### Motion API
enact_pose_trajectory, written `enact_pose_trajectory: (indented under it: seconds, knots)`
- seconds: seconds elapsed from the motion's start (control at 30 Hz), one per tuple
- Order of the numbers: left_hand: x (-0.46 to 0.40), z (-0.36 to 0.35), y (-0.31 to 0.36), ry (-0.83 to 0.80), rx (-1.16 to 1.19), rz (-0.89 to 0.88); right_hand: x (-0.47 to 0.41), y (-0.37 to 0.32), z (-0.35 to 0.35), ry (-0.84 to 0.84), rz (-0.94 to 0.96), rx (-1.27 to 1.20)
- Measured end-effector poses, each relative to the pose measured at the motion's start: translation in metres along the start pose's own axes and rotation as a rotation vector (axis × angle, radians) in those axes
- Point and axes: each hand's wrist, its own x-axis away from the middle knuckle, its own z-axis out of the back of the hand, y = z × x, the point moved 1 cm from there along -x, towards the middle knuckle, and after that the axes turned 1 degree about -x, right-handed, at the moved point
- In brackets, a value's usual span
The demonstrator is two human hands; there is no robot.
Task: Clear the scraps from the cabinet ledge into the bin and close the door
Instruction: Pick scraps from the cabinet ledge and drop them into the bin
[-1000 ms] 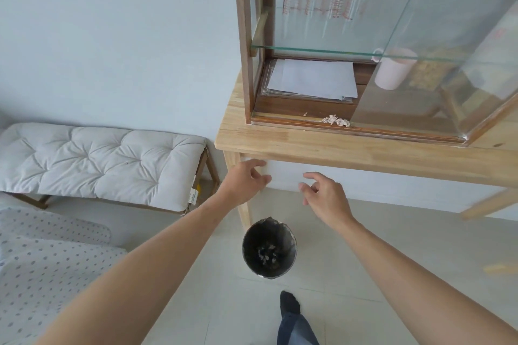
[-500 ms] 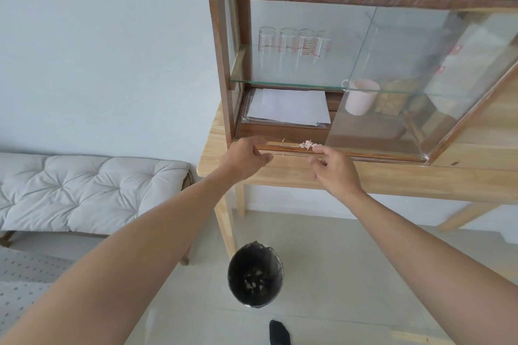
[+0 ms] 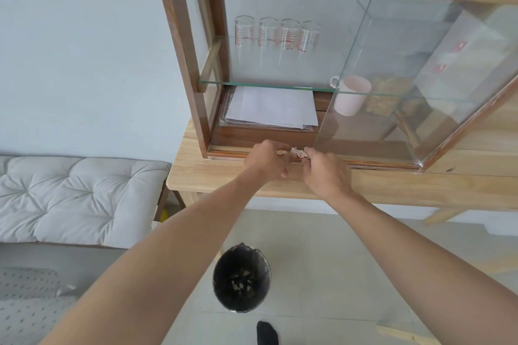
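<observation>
**Scraps on ledge, both hands closing in, door open**

Pale wall behind; wooden table (image 3: 364,185) carries a glass-fronted cabinet (image 3: 179,45) at its left end. Bin (image 3: 241,280) stands on the floor below the table's front edge, dark-lined, some scraps already inside.

Location: scraps (image 3: 297,152) sit on the cabinet ledge (image 3: 224,152), along the front bottom rail, roughly mid-way across the open left half, just beside the edge of the glass door (image 3: 420,87).

Appearance: small heap of pale, off-white to tan flakes, irregular, crumbly-looking. Individual pieces too small to identify.

Hands: left hand (image 3: 267,161) curled at the ledge, fingers bent inward at the left side of the heap. Right hand (image 3: 325,172) fingertips pinched together at the right side. Cannot tell whether either actually has flakes gripped; contact zone mostly hidden by knuckles.

Handling, judged: very light, loose, no cohesion; will scatter or drop through a slack pinch. Likely brittle. Best taken by herding the heap between both hands and cupping, or sweeping off the ledge edge into a waiting palm. Stray flakes may lodge in the door track.

Door not yet closed.
</observation>
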Motion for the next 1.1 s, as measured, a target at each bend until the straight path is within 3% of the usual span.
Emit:
enact_pose_trajectory:
  seconds: [0.33, 0.7, 1.1]
  knots:
    - [0.001, 0.005, -0.013, 0.139, 0.140, 0.021, 0.006, 0.003, -0.005, 0.080, -0.051, -0.134]
    - [0.072, 0.037, -0.069, 0.151, 0.165, 0.063, 0.074, -0.028, -0.023, -0.063, -0.141, -0.481]
    - [0.155, 0.024, -0.152, 0.117, 0.134, 0.192, 0.155, -0.058, -0.096, -0.265, -0.106, -0.506]
